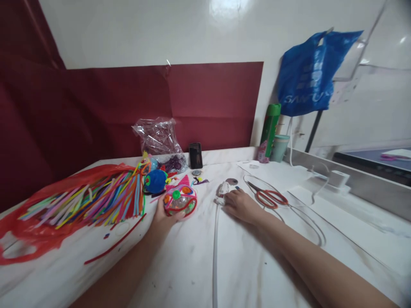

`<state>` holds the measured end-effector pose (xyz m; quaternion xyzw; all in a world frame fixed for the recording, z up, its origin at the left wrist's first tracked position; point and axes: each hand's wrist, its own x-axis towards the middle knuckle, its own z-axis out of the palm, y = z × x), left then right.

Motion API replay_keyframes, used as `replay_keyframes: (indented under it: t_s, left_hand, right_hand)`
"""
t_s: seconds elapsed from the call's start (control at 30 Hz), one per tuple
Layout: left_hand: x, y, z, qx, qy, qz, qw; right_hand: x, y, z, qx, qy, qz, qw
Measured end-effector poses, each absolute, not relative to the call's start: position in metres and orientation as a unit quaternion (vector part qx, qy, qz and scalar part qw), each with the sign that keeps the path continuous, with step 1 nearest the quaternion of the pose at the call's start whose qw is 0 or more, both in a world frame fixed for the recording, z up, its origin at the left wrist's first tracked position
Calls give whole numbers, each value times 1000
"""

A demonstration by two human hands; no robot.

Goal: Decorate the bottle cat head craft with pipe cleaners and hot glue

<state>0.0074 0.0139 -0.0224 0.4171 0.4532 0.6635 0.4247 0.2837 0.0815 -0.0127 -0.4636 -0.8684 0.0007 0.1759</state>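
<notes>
My left hand (165,218) is wrapped round a clear ball decorated with pipe cleaners (180,200). The ball has a pink pointed piece on top, orange and green coils and a red curved strip. To the right, my right hand (239,204) has its fingers curled at a white corded tool (224,188) lying on the table, possibly a glue gun; part of it is hidden by the fingers. Its white cable (216,252) runs toward me. Orange-handled scissors (269,198) lie just right of this hand. A blue fuzzy ball (155,181) sits behind my left hand.
Many coloured pipe cleaners (96,196) spread over a red plastic bag (38,231) at the left. A clear plastic bag (157,134) and a black phone (195,155) stand at the back. A green can (271,126), a pale cup (280,148) and a white adapter (338,180) are at the right.
</notes>
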Motion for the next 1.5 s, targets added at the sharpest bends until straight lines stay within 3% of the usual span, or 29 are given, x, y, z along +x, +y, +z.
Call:
replay_keyframes:
  t_s: [0.5, 0.97, 1.17, 1.3, 1.5]
  left_hand:
    - [4, 15, -24, 421, 442, 651, 451]
    - [4, 16, -25, 413, 435, 648, 469]
    - [2, 18, -27, 406, 422, 653, 480]
    - [4, 16, -27, 419, 413, 650, 481]
    - [17, 5, -22, 435, 423, 609, 511]
  right_hand:
    - [285, 90, -22, -538, -834, -28, 121]
    - [287, 94, -27, -549, -826, -14, 127]
    - [285, 88, -17, -539, -825, -13, 170]
    - [268, 68, -9, -464, -814, 145, 319]
    - [236, 35, -15, -383, -801, 314, 336]
